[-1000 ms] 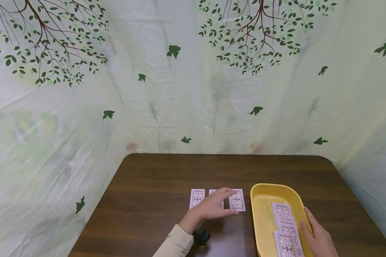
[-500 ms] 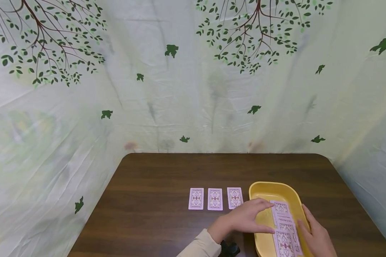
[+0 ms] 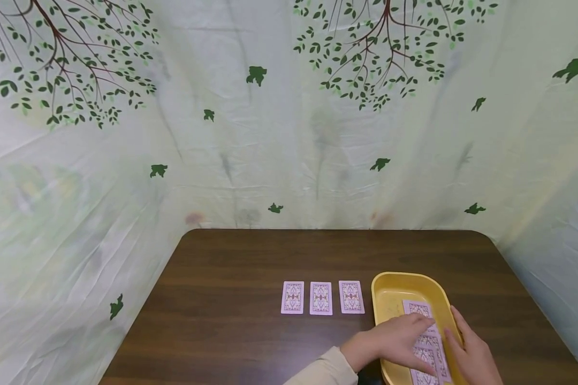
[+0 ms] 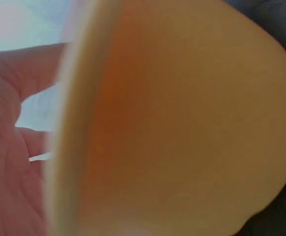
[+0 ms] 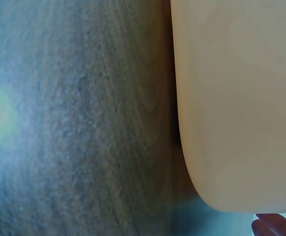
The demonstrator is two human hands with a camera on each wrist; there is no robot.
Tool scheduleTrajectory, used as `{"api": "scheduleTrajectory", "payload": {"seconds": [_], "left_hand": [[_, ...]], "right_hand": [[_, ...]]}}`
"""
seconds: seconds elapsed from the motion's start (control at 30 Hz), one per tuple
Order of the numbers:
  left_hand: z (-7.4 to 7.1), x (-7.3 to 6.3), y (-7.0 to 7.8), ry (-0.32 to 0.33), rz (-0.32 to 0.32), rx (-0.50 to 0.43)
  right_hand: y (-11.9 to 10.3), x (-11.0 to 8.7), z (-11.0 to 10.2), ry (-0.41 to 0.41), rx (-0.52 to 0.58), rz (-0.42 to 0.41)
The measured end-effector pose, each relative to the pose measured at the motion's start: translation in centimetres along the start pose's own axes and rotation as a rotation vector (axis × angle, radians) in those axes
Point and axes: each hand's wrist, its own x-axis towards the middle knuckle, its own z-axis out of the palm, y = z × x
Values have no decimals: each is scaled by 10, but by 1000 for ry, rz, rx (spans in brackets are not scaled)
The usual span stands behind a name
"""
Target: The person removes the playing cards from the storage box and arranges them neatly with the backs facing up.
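A yellow tray point(image 3: 404, 275) stands at the table's right side, holding several purple-patterned playing cards point(image 3: 416, 307) face down, overlapping in a column. Over these cards reaches my left hand point(image 3: 397, 339), thumb and fingers spread apart, covering part of them. In the left wrist view the tray's side point(image 4: 192, 123) hides those fingertips. My right hand point(image 3: 477, 355) grips the tray's right edge, thumb on the inner side and fingers outside. Left of the tray, three cards lie face down in a row: a left card point(image 3: 293, 297), a middle card point(image 3: 321, 298) and a right card point(image 3: 351, 297).
The dark wooden table point(image 3: 231, 331) has rounded far corners. Behind and beside it hangs a pale cloth point(image 3: 289, 133) printed with branches and green birds.
My left hand has moved right, from over the row of cards to over the cards in the tray, uncovering the row. The right hand stays at the tray's edge.
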Motion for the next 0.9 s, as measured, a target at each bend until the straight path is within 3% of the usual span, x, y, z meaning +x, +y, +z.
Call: {"api": "scheduleTrajectory", "payload": {"seconds": [0.13,0.33,0.53,0.9], "left_hand": [[7,7,6,-38,-20,44],[19,17,17,-68,-90,141],[31,23,24,-140,-175,178],[40,24,31,-144,-183,249]], "right_hand": [[1,1,1,-23,-6,19],[1,2,1,3,-18,2],[0,3,0,-64,-1,59],[-1,2,-1,-51,5,46]]}}
